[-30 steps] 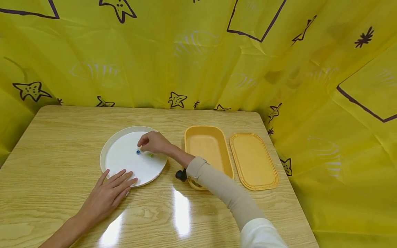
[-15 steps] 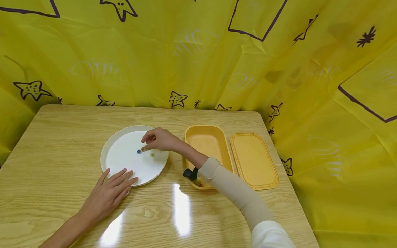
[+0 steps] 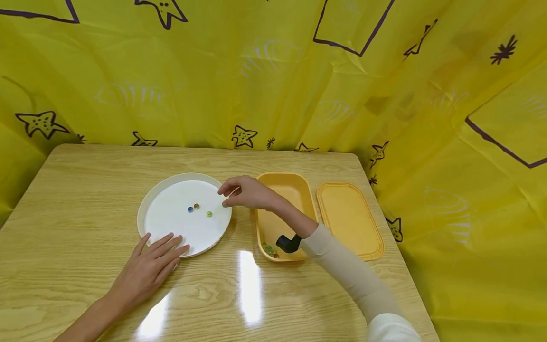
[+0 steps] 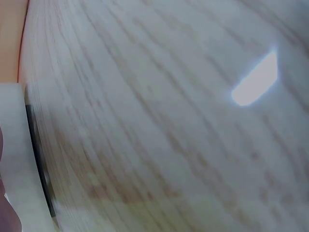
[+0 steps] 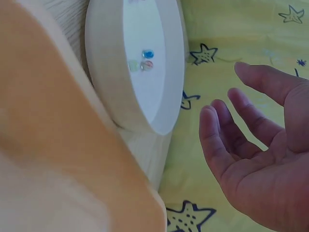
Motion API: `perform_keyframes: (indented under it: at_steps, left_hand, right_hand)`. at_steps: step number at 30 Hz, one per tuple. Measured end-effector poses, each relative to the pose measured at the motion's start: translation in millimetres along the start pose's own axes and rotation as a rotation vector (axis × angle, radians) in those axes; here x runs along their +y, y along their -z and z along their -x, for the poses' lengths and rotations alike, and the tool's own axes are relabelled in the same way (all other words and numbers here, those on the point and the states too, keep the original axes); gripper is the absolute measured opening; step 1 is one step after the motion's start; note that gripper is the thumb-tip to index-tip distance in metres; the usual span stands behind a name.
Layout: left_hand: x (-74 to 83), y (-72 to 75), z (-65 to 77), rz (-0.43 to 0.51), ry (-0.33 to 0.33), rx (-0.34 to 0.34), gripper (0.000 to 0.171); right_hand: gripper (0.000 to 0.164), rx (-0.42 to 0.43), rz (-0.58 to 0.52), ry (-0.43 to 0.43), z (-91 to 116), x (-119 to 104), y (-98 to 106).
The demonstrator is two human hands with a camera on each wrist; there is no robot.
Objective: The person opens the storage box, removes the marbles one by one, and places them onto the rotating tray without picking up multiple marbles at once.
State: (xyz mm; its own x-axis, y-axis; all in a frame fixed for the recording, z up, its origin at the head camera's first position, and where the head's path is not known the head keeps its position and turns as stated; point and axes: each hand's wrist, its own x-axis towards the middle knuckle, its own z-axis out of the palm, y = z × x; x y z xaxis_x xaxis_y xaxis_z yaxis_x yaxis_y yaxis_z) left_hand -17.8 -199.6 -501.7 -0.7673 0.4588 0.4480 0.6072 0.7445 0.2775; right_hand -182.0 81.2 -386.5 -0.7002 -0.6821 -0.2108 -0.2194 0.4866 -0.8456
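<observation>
A round white tray holds a blue marble, a brown marble and a yellow-green marble. My left hand lies with spread fingers over the tray's near-left rim. Between the tray's right edge and an orange-yellow box is my right hand, raised above the table. In the right wrist view its fingers are loosely bent, and the palm holds nothing. Several small green and reddish marbles sit in the box's near-left corner.
A matching lid lies flat beside the box on the right. The wooden table ends at a yellow curtain behind and to the right. A black wrist camera hangs over the box.
My right hand leaves the brown marble beside the blue one and moves right, toward the box. The left hand stays at the tray's rim.
</observation>
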Motion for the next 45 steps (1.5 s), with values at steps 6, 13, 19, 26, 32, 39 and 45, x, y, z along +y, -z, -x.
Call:
perform_keyframes:
  at_steps: [6, 13, 19, 26, 32, 39, 45]
  left_hand:
    - [0.6, 0.6, 0.1, 0.010, -0.003, 0.013, 0.035]
    - [-0.1, 1.9, -0.1, 0.014, -0.009, 0.023, 0.040]
    - [-0.6, 1.8, 0.0, 0.016, -0.010, 0.026, 0.040]
    - [-0.3, 1.8, 1.8, 0.009, 0.005, 0.013, 0.037]
    - [-0.5, 1.0, 2.5, 0.007, 0.006, 0.010, 0.036]
    - [-1.0, 0.2, 1.7, 0.012, -0.001, 0.015, 0.041]
    - [-1.1, 0.4, 1.4, 0.008, 0.000, 0.010, 0.044]
  right_hand:
    - [0.026, 0.079, -0.030, -0.024, 21.4, 11.1, 17.2]
    - [0.022, 0.104, -0.045, -0.038, 46.0, 29.2, 28.5]
    - [0.020, 0.108, 0.038, -0.066, 62.0, 44.6, 26.1]
    - [0.019, 0.068, 0.078, -0.142, 72.7, 60.8, 15.2]
    - [0.018, 0.034, 0.069, -0.174, 76.6, 76.0, 3.9]
    - [0.016, -0.021, 0.097, -0.187, 82.7, 83.7, -7.5]
    - [0.011, -0.050, 0.133, -0.189, 82.8, 83.3, -13.0]
